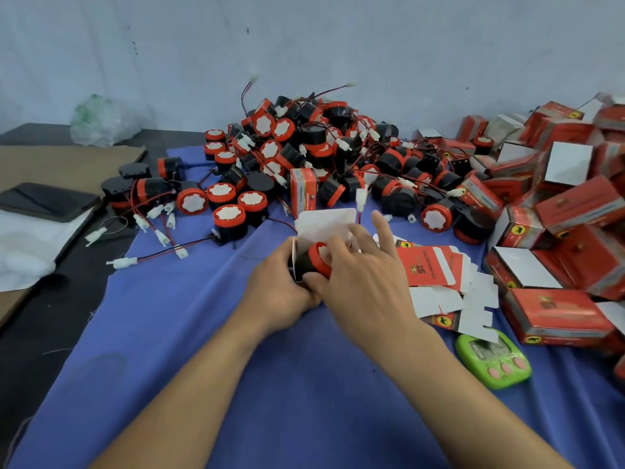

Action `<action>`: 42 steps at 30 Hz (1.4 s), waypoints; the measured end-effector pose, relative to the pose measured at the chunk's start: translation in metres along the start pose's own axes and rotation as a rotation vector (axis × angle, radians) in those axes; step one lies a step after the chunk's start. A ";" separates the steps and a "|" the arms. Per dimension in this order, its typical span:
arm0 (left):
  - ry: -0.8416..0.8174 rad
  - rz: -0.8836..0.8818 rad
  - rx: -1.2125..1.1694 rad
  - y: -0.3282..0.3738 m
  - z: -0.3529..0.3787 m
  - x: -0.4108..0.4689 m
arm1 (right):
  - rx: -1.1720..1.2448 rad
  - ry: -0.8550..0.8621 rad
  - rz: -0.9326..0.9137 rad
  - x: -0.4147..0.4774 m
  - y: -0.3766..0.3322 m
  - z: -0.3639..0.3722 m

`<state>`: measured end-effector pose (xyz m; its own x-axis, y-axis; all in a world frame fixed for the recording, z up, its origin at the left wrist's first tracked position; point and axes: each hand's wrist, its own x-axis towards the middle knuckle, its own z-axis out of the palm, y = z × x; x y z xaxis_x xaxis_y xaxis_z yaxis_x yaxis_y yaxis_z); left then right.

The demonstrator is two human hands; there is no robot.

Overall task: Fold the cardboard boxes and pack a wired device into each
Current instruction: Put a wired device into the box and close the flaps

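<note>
A person's left hand [280, 282] curls around the side of a half-folded cardboard box [324, 225], gripping it just above a blue cloth [236, 367] at the centre of the bench [50, 333], while the right hand [365, 275] pinches a wired device [316, 262] between thumb and fingers at the box's open mouth, two fingers stretched out straight above it. The device is a short black cylinder with a bright red cap and lies on its side, partly inside the box; the box shows its plain white inner face and one raised flap. Just right of the hands lie flat box blanks [436, 265], red and printed on one side, white on the other, fanned loosely over one another. A green timer [493, 360] with pink buttons sits near them at the cloth's right edge. Behind the hands rises a heap of devices [304, 147], black bodies with red caps and white centre faces, trailing red and black wires that end in white plugs; one red box [303, 191] stands upright at its front. Folded boxes [558, 198] are piled at far right, red with white ends. At left a dark phone [47, 201] rests near a cardboard sheet [67, 164], with a plastic bag [101, 120] by the wall.
</note>
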<state>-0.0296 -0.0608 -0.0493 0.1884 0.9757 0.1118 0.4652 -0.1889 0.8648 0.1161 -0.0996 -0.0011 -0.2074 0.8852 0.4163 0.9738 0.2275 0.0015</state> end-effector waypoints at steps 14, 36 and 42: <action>0.053 -0.121 -0.283 0.018 0.004 -0.004 | 0.293 0.142 -0.053 -0.025 0.017 0.005; 0.038 -0.127 -0.129 0.012 0.014 0.001 | 0.691 0.026 0.341 0.057 0.047 -0.043; 0.031 -0.108 -0.085 0.013 0.016 -0.001 | 0.632 0.107 0.255 0.026 0.032 -0.049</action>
<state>-0.0102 -0.0663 -0.0455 0.1139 0.9931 0.0293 0.4065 -0.0735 0.9107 0.1463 -0.0891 0.0539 0.0626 0.9050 0.4208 0.7431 0.2392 -0.6250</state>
